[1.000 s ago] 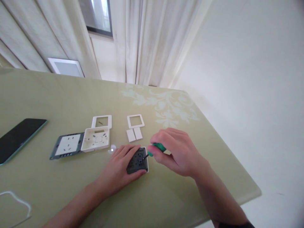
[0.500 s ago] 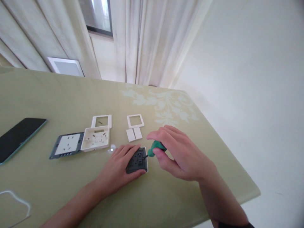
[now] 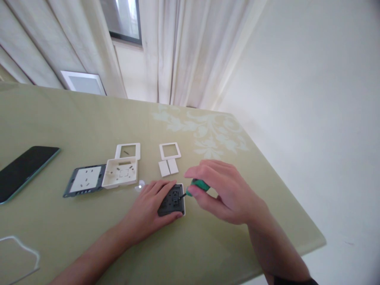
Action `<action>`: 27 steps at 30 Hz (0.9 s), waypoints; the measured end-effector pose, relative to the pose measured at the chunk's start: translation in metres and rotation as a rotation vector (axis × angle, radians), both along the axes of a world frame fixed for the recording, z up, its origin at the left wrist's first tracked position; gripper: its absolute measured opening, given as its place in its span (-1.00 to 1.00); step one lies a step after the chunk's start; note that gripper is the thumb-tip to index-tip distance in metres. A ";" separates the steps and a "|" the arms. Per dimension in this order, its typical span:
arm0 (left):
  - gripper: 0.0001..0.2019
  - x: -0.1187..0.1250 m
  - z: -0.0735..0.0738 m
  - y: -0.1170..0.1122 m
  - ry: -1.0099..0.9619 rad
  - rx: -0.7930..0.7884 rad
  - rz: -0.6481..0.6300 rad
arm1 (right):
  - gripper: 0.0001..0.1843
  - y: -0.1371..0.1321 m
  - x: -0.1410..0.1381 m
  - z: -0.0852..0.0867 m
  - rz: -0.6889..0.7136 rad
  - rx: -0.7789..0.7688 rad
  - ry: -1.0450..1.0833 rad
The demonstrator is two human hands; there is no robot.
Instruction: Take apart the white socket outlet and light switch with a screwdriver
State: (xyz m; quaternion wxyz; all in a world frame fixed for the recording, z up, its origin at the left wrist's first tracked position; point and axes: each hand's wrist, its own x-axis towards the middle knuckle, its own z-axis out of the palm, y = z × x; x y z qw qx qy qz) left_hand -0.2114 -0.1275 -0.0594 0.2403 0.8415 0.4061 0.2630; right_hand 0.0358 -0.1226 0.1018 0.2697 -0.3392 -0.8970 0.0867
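Note:
My left hand (image 3: pixel 148 209) lies over a dark switch module (image 3: pixel 172 200) on the green table (image 3: pixel 89 122), fingers and thumb clamped on its edges. My right hand (image 3: pixel 227 194) is closed on a green-handled screwdriver (image 3: pixel 198 185). The screwdriver's dark tip touches the module's right part. The module lies back side up, and my fingers hide its left edge.
To the left lie a white back box (image 3: pixel 120 172), a grey socket plate (image 3: pixel 84 180), and a white frame (image 3: pixel 127 151). Behind the module are a square frame (image 3: pixel 170 151) and two white rocker caps (image 3: pixel 168 168). A black phone (image 3: pixel 23 172) lies far left. The table edge runs on the right.
My right hand has turned slightly on the screwdriver, fingers shifting about the handle. The tip stays on the module. My left hand has not moved.

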 end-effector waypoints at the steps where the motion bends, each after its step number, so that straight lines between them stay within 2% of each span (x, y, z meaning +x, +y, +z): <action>1: -0.32 0.000 0.000 0.000 0.005 -0.005 -0.002 | -0.80 0.000 0.000 0.000 0.043 -0.047 -0.003; 3: -0.31 -0.001 -0.001 0.000 0.011 -0.010 -0.007 | -0.81 -0.001 0.001 0.000 0.004 -0.040 -0.002; 4: -0.30 -0.001 -0.002 0.000 0.014 -0.010 -0.006 | -0.85 -0.002 0.001 0.000 -0.068 -0.006 0.005; 6: -0.28 -0.001 -0.003 0.000 0.016 -0.008 -0.004 | -0.80 -0.003 0.001 -0.001 -0.175 0.035 0.015; 9: -0.28 -0.001 -0.003 0.000 0.015 -0.014 -0.004 | -0.84 -0.003 0.002 0.001 -0.077 -0.036 -0.007; 11: -0.28 -0.001 -0.003 0.000 0.008 -0.014 -0.001 | -0.73 -0.003 0.002 0.002 -0.023 -0.047 -0.025; 15: -0.29 0.000 -0.003 0.000 0.012 -0.013 -0.004 | -0.84 -0.003 0.002 0.002 -0.202 0.032 -0.035; 16: -0.29 0.000 -0.003 0.000 0.013 -0.011 -0.005 | -0.82 -0.004 0.001 0.002 -0.209 0.033 -0.033; 20: -0.29 -0.001 -0.005 0.000 0.014 0.003 -0.008 | -0.80 -0.006 0.002 0.005 -0.009 -0.025 -0.048; 21: -0.29 -0.001 -0.006 0.000 0.017 0.002 -0.011 | -0.76 -0.006 0.002 0.006 -0.008 -0.030 -0.054; 25: -0.28 -0.002 -0.005 0.001 0.032 -0.009 -0.022 | -0.82 -0.004 0.004 0.005 -0.277 -0.013 -0.053; 27: -0.28 -0.003 -0.003 0.002 0.032 -0.008 -0.025 | -0.78 -0.004 0.002 0.005 -0.250 -0.009 -0.038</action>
